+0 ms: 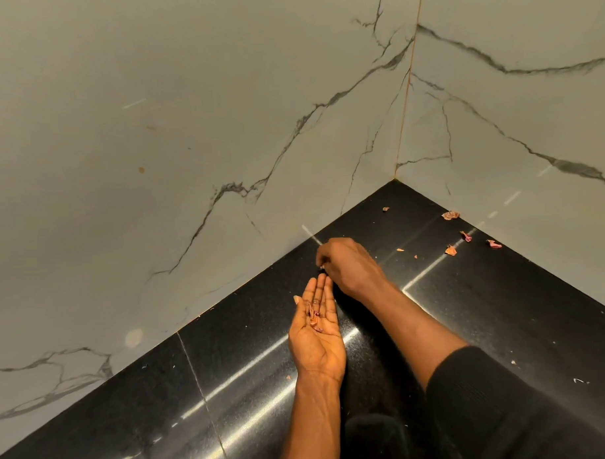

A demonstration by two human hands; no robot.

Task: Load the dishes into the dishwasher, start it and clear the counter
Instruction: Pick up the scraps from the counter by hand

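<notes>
My left hand [316,328] lies palm up just above the black counter [230,369], fingers straight, with several small reddish peel scraps [313,318] resting in the palm. Just beyond its fingertips my right hand [347,262] is turned palm down, its fingertips pinching a tiny scrap [323,267] at the counter surface. More peel scraps [450,215] lie scattered toward the far corner of the counter, to the right of my right hand.
White marble-veined walls [188,130] meet at the corner behind the counter. Other scraps [466,236] and small crumbs [451,250] lie along the right wall. A seam [200,387] runs across the counter at the left.
</notes>
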